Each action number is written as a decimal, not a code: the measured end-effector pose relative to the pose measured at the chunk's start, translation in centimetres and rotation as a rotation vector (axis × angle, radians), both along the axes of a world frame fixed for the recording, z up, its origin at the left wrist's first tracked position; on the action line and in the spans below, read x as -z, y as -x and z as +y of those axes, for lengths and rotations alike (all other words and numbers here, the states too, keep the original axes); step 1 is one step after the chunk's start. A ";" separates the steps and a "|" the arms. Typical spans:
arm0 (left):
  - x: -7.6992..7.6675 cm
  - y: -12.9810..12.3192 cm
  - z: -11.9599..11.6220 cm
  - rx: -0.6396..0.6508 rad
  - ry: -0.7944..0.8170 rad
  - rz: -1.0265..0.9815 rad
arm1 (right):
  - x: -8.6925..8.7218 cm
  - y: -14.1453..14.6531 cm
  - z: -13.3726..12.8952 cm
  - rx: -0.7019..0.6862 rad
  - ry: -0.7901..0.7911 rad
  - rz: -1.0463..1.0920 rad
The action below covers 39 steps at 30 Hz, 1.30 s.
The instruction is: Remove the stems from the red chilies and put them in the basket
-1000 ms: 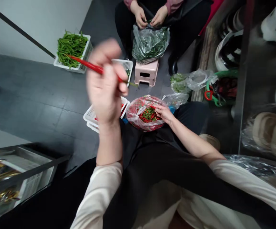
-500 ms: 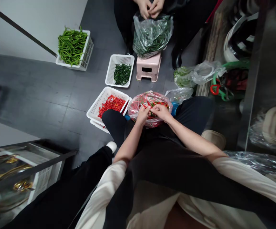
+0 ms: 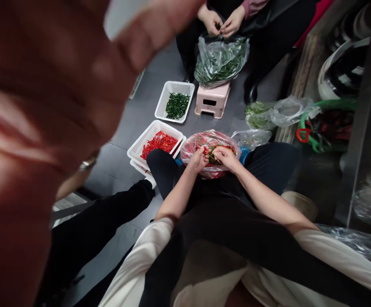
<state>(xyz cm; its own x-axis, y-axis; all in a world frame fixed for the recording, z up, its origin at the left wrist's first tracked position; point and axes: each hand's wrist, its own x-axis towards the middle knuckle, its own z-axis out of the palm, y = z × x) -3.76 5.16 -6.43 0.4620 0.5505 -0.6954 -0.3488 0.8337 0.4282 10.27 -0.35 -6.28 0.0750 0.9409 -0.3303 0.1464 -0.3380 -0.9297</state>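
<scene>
Left fingers and right fingers, red chillies between.

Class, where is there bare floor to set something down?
Bare floor lies left of the red-pepper basket and, narrowly, between the pink stool and pepper bag. Crowded: the bag's mouth, under the left hand and right hand.

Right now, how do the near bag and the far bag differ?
The near bag shows mostly red chillies, the far bag green contents. The wearer's left hand and right hand are at the near bag; a co-worker's hands are above the far bag. Both are see-through plastic.
</scene>
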 end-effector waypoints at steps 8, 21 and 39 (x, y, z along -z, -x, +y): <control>0.6 -0.6 -1.1 0.066 -0.069 -0.012 | 0.8 1.2 -0.2 0.006 0.181 0.203; 1.8 -0.4 -1.4 0.053 -0.539 0.404 | 2.5 -1.1 0.8 -0.324 0.290 -0.701; 1.9 1.2 -1.1 -0.001 -0.209 0.261 | 6.0 -6.1 1.4 -0.416 -0.038 -0.806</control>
